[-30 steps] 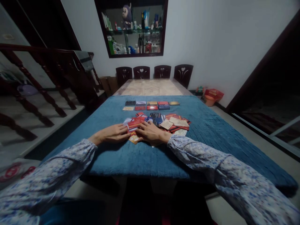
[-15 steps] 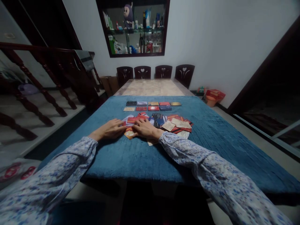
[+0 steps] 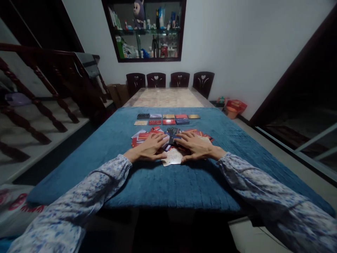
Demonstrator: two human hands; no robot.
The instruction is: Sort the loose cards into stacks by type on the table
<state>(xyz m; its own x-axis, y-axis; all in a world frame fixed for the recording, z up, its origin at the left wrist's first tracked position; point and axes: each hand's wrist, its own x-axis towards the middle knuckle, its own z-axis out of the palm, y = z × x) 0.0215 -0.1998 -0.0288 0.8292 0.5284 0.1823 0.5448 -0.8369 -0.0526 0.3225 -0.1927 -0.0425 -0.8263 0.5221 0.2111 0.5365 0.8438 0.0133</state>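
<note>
A loose heap of cards lies spread on the blue cloth in front of me. My left hand [image 3: 149,147] rests open over its left side, fingers stretched toward the middle. On the right side my right hand [image 3: 198,144] lies open too, fingers spread and pointing inward. Between the palms a cream card [image 3: 172,156] shows nearest to me. Red cards [image 3: 136,141] stick out at the far left, and black cards [image 3: 173,131] show between the fingertips. Part of the heap is hidden under both hands.
Behind the heap, two rows of sorted card stacks stand, among them a red stack [image 3: 169,122] and a dark blue stack [image 3: 182,121]. The blue cloth [image 3: 110,140] covers the near table. Farther back are a stone tabletop [image 3: 168,96] and several dark chairs [image 3: 156,80].
Both hands have moved right across the heap and farther apart from each other. The cream card now shows between them. The view has shifted slightly.
</note>
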